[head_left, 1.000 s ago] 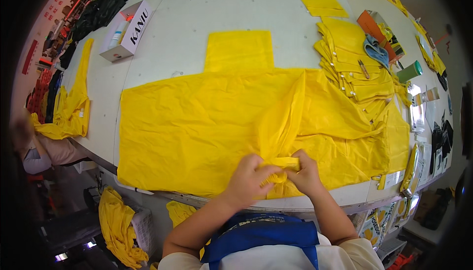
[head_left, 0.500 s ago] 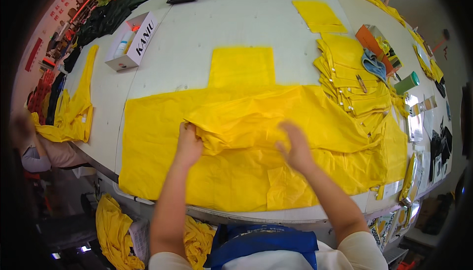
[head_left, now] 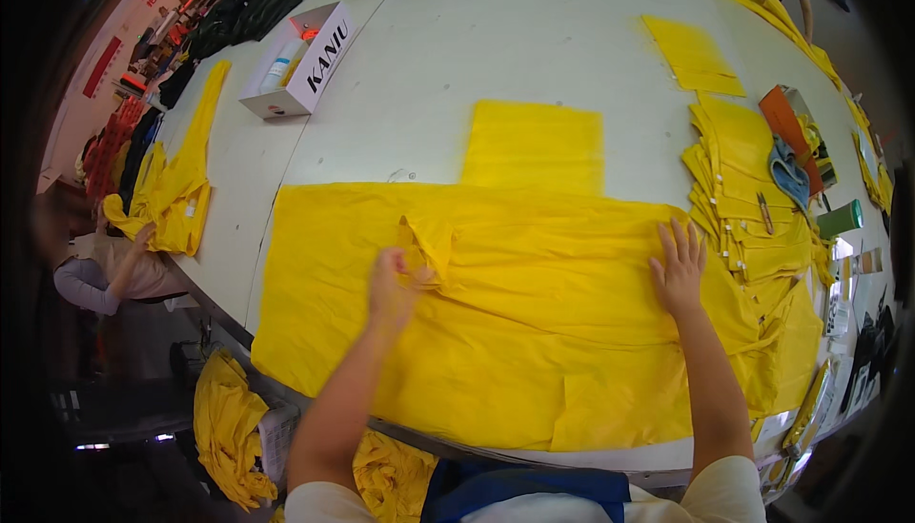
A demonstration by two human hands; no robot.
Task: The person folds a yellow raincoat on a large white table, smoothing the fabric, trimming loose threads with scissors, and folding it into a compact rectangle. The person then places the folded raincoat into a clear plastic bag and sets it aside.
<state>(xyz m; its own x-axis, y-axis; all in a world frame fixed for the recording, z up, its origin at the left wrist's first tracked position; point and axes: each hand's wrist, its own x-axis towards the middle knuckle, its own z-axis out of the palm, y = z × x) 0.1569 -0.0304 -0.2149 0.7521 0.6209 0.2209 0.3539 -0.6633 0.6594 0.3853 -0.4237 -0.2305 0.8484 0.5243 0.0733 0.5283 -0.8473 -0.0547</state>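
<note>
A large sheet of thin, creased yellow fabric, perhaps part of a garment, lies spread along the near side of the white table. At its left half a small flap of the fabric stands up. My left hand is beside this flap, its fingers smeared by motion; whether they grip it cannot be seen. Towards the right end my right hand lies flat on the fabric, fingers spread. Just beyond the sheet's far edge is a square yellow fabric piece.
Right of the sheet is a stack of yellow pieces with an orange box behind it. A white box holding bottles stands far left. Two other people work at the table's edges. Yellow fabric hangs below the near edge.
The bunched fabric has been spread flatter towards the right. My right hand has moved right and down onto it. The view has shifted, and the left hand is now beside a raised flap.
</note>
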